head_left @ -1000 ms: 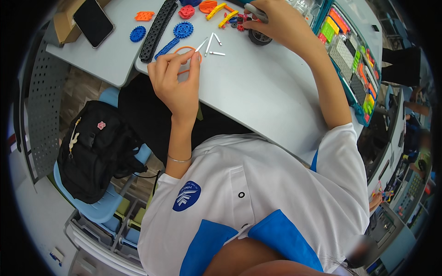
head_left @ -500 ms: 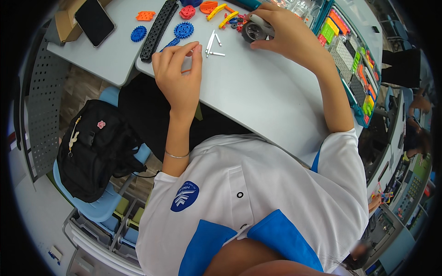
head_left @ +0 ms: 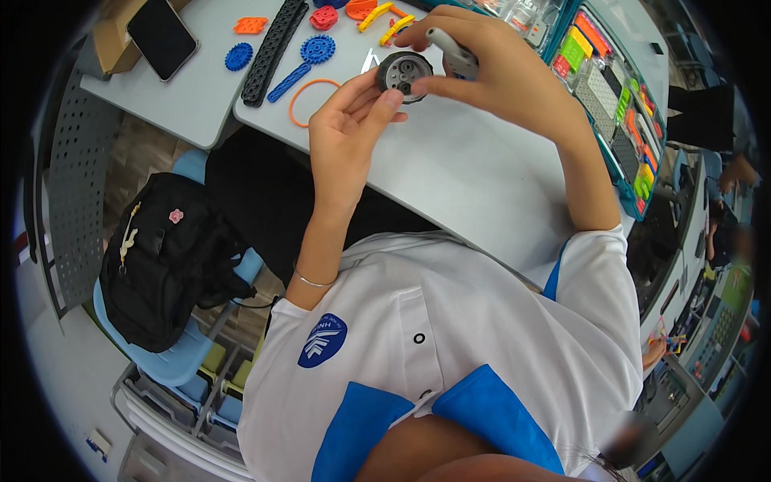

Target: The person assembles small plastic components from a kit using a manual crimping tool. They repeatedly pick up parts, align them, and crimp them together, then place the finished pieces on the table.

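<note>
A black-tyred toy wheel (head_left: 405, 77) with a grey hub is raised above the table between my hands. My left hand (head_left: 345, 132) pinches its left edge with thumb and fingers. My right hand (head_left: 502, 68) reaches over from the right, its thumb against the hub, and keeps a light-grey piece with a rounded end (head_left: 452, 53) in its grip; the rest of that piece is hidden by the hand. Behind the wheel, white rods (head_left: 369, 61) lie partly covered. An orange rubber band (head_left: 294, 103) rests left of my left hand.
Blue gears (head_left: 318, 50), a blue bar (head_left: 289, 83), a long black track (head_left: 273, 53), and orange, red and yellow parts (head_left: 397, 30) lie across the far table. At right stands an open parts case (head_left: 618, 104). A phone (head_left: 163, 38) leans at far left; a backpack (head_left: 165, 257) sits on a chair.
The wheel has come left and nearer, its hub now turned toward me. My left hand has moved right from above the rubber band and taken hold of the wheel's edge.
</note>
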The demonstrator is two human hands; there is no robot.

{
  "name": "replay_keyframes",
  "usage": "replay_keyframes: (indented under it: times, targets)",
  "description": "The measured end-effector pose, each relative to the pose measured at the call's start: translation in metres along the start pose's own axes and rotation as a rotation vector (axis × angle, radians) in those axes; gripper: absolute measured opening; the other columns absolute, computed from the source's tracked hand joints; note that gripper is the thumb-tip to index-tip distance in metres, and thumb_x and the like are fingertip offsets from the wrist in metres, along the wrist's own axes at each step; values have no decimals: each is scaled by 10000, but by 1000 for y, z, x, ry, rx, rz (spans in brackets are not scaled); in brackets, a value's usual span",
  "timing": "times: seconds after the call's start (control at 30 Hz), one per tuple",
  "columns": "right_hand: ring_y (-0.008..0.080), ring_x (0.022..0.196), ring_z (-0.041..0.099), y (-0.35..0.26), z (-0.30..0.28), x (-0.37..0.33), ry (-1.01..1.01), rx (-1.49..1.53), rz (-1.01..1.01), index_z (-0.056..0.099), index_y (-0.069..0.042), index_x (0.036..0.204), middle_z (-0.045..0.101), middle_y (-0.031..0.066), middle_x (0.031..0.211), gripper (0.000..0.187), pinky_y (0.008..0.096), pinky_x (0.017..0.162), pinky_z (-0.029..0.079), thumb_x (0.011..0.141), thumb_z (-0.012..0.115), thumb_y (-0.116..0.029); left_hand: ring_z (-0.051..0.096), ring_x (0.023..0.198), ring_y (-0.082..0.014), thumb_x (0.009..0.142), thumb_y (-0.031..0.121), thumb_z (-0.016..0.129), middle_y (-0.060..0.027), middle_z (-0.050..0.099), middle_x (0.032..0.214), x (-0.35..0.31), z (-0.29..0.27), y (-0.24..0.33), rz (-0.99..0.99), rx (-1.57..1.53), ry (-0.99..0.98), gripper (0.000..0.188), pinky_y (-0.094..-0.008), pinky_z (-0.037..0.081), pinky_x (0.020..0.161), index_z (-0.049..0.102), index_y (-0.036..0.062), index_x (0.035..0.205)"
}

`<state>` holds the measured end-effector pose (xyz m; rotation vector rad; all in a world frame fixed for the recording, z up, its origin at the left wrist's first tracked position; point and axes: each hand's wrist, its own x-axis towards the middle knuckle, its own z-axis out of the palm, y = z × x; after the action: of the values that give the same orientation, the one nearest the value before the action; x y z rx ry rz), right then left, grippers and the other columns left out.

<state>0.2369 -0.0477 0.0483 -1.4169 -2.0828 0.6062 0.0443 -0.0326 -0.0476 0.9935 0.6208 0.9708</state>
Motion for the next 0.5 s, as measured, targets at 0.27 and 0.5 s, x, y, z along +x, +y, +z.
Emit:
replay_keyframes:
  times: [0.27,0.5]
  targets:
    - [326,803,629,33,-4,7,-47,-47,264,638,22,922,651,195,847,152,394,728,485,801,674,-61,688,946,-208,861,65,744,-125,709,1073,28,10,-17,485,812,-35,338,-307,547,800,675,-2,1185]
    - [373,767,597,51,-1,5,9,-187,235,601,22,831,633,218,804,136,411,698,473,745,682,-45,689,894,-232,813,73,780,-117,710,1034,50,12,-26,738,1077,-44,329,-309,539,728,709,33,1132]
